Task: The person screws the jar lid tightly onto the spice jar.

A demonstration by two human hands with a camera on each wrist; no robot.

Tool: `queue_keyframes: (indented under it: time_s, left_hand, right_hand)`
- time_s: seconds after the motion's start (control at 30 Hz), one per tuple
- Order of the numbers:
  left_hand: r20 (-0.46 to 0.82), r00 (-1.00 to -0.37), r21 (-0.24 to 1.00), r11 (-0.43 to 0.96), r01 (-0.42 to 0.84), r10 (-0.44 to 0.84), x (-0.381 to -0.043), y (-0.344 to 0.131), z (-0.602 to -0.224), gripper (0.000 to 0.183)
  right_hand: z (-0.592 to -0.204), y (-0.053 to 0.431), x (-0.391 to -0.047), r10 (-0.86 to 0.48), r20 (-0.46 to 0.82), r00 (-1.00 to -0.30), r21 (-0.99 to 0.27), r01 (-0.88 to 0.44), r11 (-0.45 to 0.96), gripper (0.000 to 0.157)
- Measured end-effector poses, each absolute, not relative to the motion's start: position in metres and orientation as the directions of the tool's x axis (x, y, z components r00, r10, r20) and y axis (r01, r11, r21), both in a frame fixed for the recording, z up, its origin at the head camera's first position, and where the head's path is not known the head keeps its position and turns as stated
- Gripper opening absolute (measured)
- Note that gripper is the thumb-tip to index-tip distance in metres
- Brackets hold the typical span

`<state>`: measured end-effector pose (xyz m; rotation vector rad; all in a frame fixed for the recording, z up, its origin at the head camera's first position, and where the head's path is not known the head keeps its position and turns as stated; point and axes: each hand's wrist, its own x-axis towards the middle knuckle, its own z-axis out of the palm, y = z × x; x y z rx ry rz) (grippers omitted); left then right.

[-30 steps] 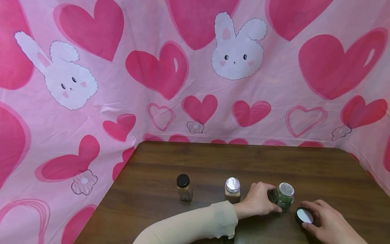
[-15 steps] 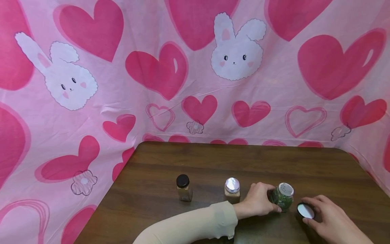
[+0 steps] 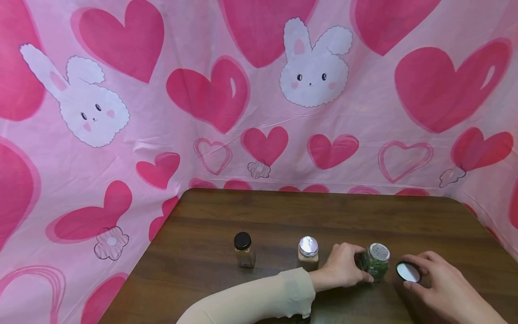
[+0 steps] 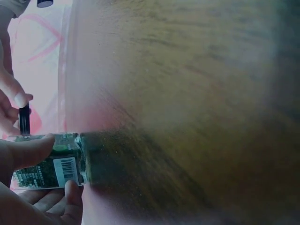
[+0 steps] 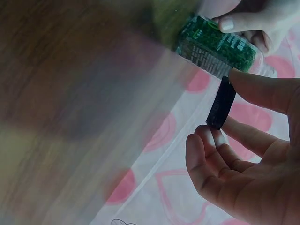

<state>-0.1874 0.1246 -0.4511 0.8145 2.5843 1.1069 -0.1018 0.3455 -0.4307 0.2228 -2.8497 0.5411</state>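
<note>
A glass spice jar [image 3: 375, 265] of green dried herbs stands upright on the table, its perforated shaker top bare. My left hand [image 3: 343, 265] grips it round the side, thumb and fingers on opposite faces; a barcode label [image 4: 66, 171] shows in the left wrist view. Just right of the jar, my right hand [image 3: 443, 281] pinches a black lid [image 5: 221, 103] by its edge between thumb and fingers. The lid's white inner side [image 3: 408, 272] faces the head camera. Lid and jar are apart in the head view.
Left of my left hand stands a jar [image 3: 309, 256] with a silvery top and beige contents. Farther left is a black-capped spice jar [image 3: 244, 252]. A dark object below my left sleeve is mostly hidden. Pink heart-print cloth [image 3: 259, 90] hangs behind the wooden table [image 3: 307, 211].
My right hand has lifted the black lid slightly and shifted it a little to the right and up in view. The left hand and the herb jar have hardly moved.
</note>
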Motion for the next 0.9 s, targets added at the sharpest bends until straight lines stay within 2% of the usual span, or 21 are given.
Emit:
queue_keyframes:
  time_s: [0.13, 0.4, 0.9]
  left_hand:
    - [0.027, -0.818, 0.719, 0.557, 0.415, 0.575, -0.188, 0.124, -0.451, 0.053]
    - [0.051, -0.815, 0.698, 0.563, 0.442, 0.577, -0.188, 0.124, -0.452, 0.052]
    - [0.028, -0.815, 0.717, 0.557, 0.419, 0.578, -0.188, 0.123, -0.453, 0.054]
  right_hand:
    - [-0.427, 0.346, -0.103, -0.098, 0.238, -0.966, -0.348, -0.179, 0.92, 0.051]
    - [-0.426, 0.346, -0.103, -0.116, 0.346, -0.931, -0.315, -0.232, 0.92, 0.05]
    - [-0.415, 0.343, -0.107, -0.103, 0.333, -0.937, -0.304, -0.211, 0.929, 0.051]
